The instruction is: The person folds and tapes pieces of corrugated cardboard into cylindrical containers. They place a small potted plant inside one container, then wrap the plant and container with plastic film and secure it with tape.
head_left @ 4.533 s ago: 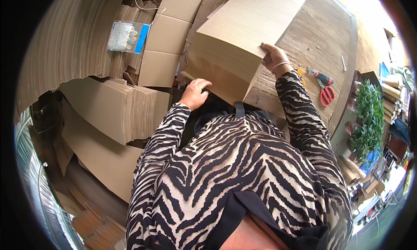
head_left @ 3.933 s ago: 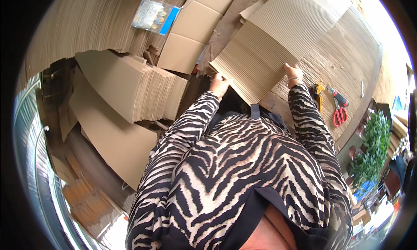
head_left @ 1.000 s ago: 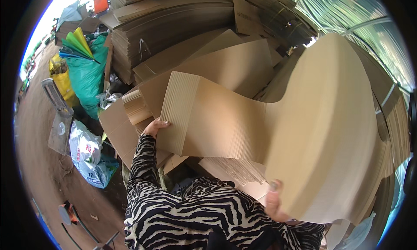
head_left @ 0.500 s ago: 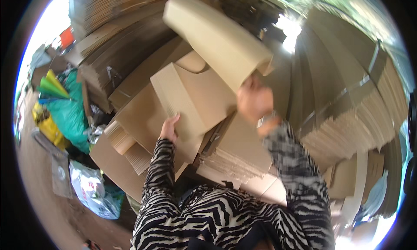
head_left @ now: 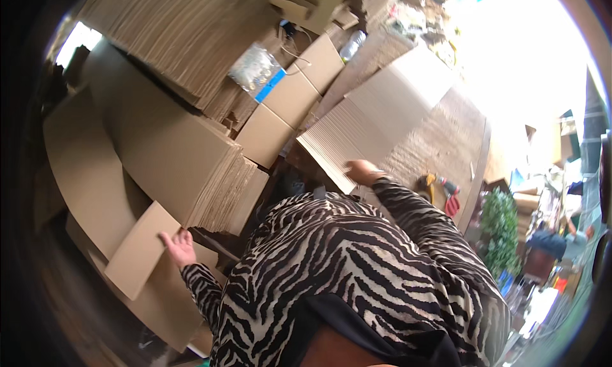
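Observation:
My left hand (head_left: pixel 180 247) is open at the lower left, its palm showing and fingers apart. Its thumb lies against the edge of a narrow tan cardboard flap (head_left: pixel 141 251), part of folded cardboard there. To the right, my right hand (head_left: pixel 364 173) is at the near corner of flat cardboard sheets (head_left: pixel 389 109) on a wooden table (head_left: pixel 440 147). Its fingers look closed on the edge of the top sheet, though the fingertips are partly hidden.
Tall bundles of flat cardboard (head_left: pixel 172 32) and a lower stack (head_left: pixel 220 188) stand at the left. A clear plastic packet (head_left: pixel 256 70) lies near a plastic bottle (head_left: pixel 352 46). Tools with coloured handles (head_left: pixel 449 195) are on the table. A person (head_left: pixel 577 242) is at the far right.
The view has swung right, to the table. My right hand, earlier raising a folded cardboard sheet, is now low at the table's cardboard. My left hand has moved to the flap's edge.

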The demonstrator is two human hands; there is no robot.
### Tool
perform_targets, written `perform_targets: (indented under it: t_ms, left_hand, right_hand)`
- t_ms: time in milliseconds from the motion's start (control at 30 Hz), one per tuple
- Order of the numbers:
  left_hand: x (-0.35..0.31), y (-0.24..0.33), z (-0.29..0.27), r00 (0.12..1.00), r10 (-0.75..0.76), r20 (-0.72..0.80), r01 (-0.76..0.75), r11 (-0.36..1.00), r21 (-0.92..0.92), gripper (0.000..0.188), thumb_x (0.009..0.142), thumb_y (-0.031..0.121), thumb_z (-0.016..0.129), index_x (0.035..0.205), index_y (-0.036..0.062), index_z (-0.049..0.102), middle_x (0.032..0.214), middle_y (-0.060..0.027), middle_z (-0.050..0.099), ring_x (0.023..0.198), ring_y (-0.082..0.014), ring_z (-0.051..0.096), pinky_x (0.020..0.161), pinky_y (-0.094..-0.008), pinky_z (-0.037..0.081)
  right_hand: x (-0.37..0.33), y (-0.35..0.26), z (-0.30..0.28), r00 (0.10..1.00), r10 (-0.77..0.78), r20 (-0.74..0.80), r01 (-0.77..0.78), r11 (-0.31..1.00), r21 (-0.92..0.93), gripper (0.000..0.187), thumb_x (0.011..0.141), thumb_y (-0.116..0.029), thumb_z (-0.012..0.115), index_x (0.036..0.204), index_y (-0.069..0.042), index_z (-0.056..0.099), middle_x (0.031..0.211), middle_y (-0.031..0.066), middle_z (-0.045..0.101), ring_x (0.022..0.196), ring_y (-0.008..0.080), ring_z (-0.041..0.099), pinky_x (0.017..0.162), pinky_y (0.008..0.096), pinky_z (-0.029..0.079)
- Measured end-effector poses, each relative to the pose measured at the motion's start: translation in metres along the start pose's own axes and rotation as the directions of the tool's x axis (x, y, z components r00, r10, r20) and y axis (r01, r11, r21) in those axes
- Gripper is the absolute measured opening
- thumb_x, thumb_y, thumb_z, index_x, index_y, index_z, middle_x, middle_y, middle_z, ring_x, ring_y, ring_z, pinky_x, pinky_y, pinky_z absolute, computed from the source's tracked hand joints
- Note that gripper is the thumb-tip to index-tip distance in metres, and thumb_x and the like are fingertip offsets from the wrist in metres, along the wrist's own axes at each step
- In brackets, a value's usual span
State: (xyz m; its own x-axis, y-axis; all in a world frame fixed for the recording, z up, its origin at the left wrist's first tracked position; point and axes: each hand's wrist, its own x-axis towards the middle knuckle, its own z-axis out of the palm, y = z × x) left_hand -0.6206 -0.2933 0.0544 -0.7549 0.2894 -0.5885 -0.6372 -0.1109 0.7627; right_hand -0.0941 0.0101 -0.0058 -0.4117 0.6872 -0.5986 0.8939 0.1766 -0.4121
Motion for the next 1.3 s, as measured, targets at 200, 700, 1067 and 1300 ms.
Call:
perform_targets:
  t_ms: [200, 700, 1067, 1300]
  left_hand:
    - [-0.022, -0.028, -0.020, 0.846, -0.532, 0.033, 0.395, 0.667, 0.632, 0.047, 0.091, 0.049, 0.063, 0.113, 0.0075, 0.058, 0.098, -0.0052, 0.068, 0.087, -0.0200, 0.067, 0.068, -0.0286, 0.052]
    - [-0.154, -0.280, 0.237, 0.543, -0.754, 0.371, -0.214, 0.303, 0.929, 0.039, 0.094, 0.029, 0.061, 0.123, 0.0041, 0.056, 0.108, -0.0079, 0.066, 0.093, -0.0152, 0.064, 0.081, -0.0315, 0.051]
    - [-0.171, -0.374, 0.314, 0.451, -0.834, 0.319, -0.184, 0.262, 0.947, 0.032, 0.097, 0.033, 0.057, 0.117, 0.0074, 0.055, 0.105, -0.0058, 0.063, 0.093, -0.0147, 0.061, 0.079, -0.0288, 0.051]
    - [-0.158, -0.418, 0.396, 0.538, -0.751, 0.383, 0.023, 0.467, 0.884, 0.027, 0.096, 0.029, 0.057, 0.111, 0.0063, 0.057, 0.094, -0.0033, 0.061, 0.080, -0.0135, 0.061, 0.065, -0.0273, 0.050]
  right_hand:
    - [-0.045, 0.108, 0.069, 0.880, 0.373, -0.295, -0.324, 0.924, 0.202, 0.042, 0.079, -0.029, 0.069, 0.116, -0.008, 0.065, 0.113, 0.0192, 0.064, 0.105, 0.0369, 0.061, 0.091, 0.0429, 0.050]
    - [-0.026, 0.059, -0.026, 0.993, 0.066, -0.093, -0.044, 0.976, 0.215, 0.022, 0.086, -0.024, 0.059, 0.099, -0.010, 0.070, 0.090, 0.0138, 0.069, 0.082, 0.0304, 0.067, 0.077, 0.0397, 0.054]
    - [-0.277, 0.140, -0.273, 0.282, -0.117, -0.952, 0.113, 0.990, -0.088, 0.025, 0.083, 0.006, 0.065, 0.107, 0.002, 0.068, 0.095, 0.0073, 0.062, 0.083, 0.0139, 0.058, 0.070, 0.0249, 0.046]
    - [-0.227, 0.139, -0.157, 0.575, 0.048, -0.817, 0.317, 0.907, 0.277, 0.025, 0.082, 0.006, 0.066, 0.105, -0.004, 0.070, 0.080, 0.0055, 0.054, 0.072, 0.0190, 0.053, 0.064, 0.0280, 0.043]
